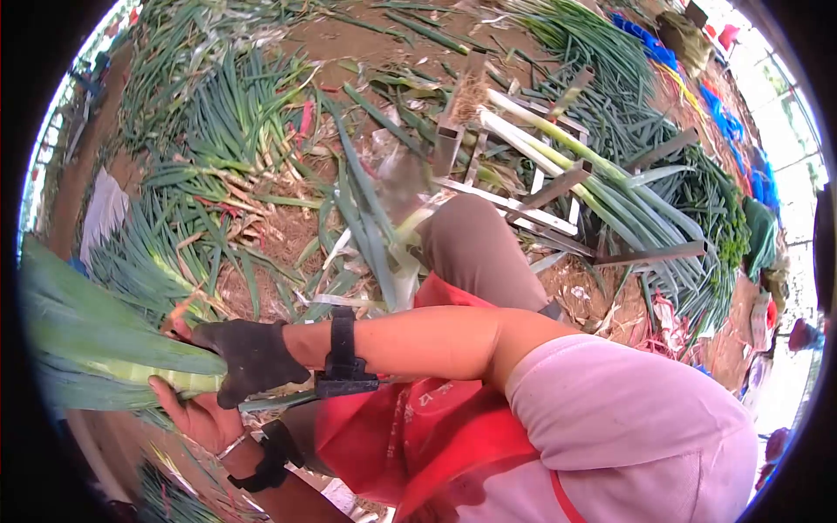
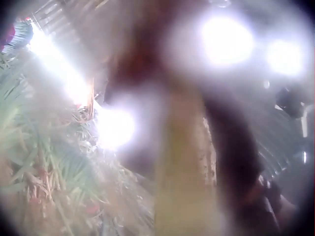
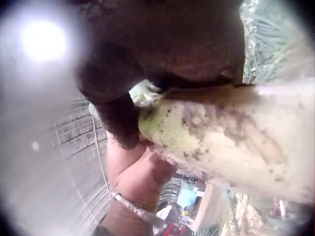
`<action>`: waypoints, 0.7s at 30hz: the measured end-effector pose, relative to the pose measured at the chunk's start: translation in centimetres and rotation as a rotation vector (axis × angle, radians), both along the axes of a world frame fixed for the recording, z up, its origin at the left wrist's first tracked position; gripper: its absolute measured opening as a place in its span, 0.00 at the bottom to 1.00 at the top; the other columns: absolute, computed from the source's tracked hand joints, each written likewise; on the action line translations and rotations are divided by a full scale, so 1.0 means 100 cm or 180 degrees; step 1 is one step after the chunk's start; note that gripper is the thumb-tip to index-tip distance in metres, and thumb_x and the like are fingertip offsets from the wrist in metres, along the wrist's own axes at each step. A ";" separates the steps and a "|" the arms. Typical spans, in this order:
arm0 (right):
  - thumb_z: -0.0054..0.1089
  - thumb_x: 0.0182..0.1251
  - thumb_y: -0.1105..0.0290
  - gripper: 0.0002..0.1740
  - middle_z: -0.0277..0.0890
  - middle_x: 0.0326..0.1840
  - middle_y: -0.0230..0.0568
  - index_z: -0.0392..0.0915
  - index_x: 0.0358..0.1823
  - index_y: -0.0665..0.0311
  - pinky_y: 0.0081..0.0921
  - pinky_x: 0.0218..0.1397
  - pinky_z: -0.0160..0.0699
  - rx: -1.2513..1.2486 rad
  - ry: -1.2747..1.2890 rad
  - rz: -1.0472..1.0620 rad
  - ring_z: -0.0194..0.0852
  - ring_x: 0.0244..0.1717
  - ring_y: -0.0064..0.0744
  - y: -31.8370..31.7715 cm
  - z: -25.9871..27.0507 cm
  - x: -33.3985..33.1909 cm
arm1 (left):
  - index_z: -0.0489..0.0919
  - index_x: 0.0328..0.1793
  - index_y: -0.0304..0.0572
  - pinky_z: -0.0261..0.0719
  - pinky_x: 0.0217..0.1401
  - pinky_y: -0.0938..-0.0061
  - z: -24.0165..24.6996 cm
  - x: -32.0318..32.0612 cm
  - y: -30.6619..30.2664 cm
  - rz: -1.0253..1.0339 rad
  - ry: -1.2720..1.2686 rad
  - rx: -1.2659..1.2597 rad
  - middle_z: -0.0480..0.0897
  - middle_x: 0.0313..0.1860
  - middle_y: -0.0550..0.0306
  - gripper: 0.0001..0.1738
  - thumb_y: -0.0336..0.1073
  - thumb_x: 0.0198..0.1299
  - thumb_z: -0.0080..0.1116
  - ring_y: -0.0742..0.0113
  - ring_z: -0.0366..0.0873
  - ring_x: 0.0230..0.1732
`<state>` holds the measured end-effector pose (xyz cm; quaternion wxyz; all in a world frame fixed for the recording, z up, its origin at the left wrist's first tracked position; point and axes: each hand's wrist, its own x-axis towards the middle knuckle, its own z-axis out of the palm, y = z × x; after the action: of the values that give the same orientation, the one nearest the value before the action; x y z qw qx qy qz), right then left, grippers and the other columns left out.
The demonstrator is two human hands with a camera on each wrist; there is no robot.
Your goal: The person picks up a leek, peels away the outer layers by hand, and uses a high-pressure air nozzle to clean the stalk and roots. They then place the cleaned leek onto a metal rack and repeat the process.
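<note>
- The leek (image 1: pixel 96 349) lies crosswise at the left edge of the head view, held above the ground. Its green leaves run out of frame to the left, and its pale shaft points right.
- The left hand (image 1: pixel 196 417), bare and wearing a thin bracelet (image 1: pixel 232 446), cups the shaft from below with its fingers curled round it.
- The right hand (image 1: pixel 248 359), in a dark glove, clamps the same shaft from above, just beside the left hand.
- The right wrist view shows the soil-flecked white shaft (image 3: pixel 231 142) pinched between the gloved fingers (image 3: pixel 120 118) and the bare palm (image 3: pixel 135 172).
- The left wrist view is badly blurred; the yellowish column in it is probably this shaft.
- Loose leek piles (image 1: pixel 218 131) cover the ground's far left.
- A metal frame (image 1: pixel 558 187) stands toward the far right, with long leeks (image 1: pixel 610 200) laid across it.
</note>
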<state>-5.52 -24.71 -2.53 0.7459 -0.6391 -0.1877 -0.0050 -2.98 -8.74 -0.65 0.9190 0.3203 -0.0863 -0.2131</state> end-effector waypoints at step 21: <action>0.68 0.55 0.65 0.17 0.77 0.31 0.36 0.76 0.41 0.66 0.30 0.36 0.75 -0.0735 -0.0689 0.0365 0.75 0.32 0.28 -0.044 -0.003 -0.097 | 0.68 0.64 0.35 0.81 0.48 0.69 0.017 -0.051 -0.070 0.1383 -0.0533 0.1890 0.78 0.53 0.51 0.22 0.34 0.66 0.55 0.64 0.80 0.48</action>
<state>-15.18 -29.08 -2.84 0.6420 -0.7045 -0.3025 -0.0096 -8.05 -15.78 1.09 0.7997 0.5999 -0.0256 -0.0020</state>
